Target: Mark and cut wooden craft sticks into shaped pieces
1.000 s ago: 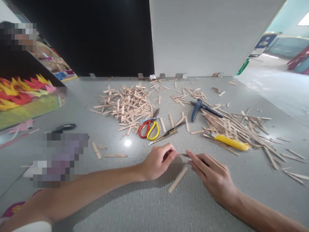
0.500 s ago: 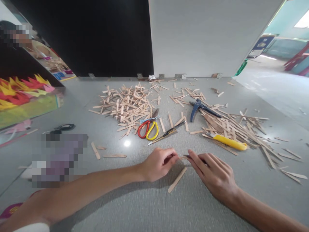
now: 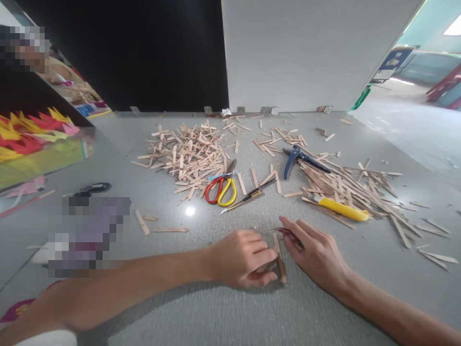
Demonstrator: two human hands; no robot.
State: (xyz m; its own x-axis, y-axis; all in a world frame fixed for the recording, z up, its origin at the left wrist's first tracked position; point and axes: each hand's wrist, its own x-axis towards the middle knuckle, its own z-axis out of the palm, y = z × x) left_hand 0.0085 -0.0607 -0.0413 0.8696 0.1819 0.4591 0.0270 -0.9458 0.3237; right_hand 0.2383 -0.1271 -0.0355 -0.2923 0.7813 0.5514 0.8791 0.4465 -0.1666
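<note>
My left hand (image 3: 248,259) hovers low over the floor with fingers curled and the thumb apart from them. Its fingertips are at the left side of a wooden craft stick (image 3: 283,273); whether they touch it I cannot tell. A narrower light piece of wood (image 3: 276,244) shows at the stick's upper end. My right hand (image 3: 315,250) is just right of the stick, pinching a small, thin, dark blade-like piece (image 3: 283,230) between thumb and fingers. Its exact kind is unclear.
Ahead lie a pile of craft sticks (image 3: 190,151), red-and-yellow-handled scissors (image 3: 220,190), a black pen (image 3: 257,192), dark blue pliers (image 3: 293,161) and a yellow cutter (image 3: 342,210). Black and white panels (image 3: 317,57) stand behind. A blurred person (image 3: 54,72) is far left.
My hands have moved apart, and the left has come down and nearer to me, beside the stick. The stick has turned and shifted right. The light sliver between my hands is no longer held there.
</note>
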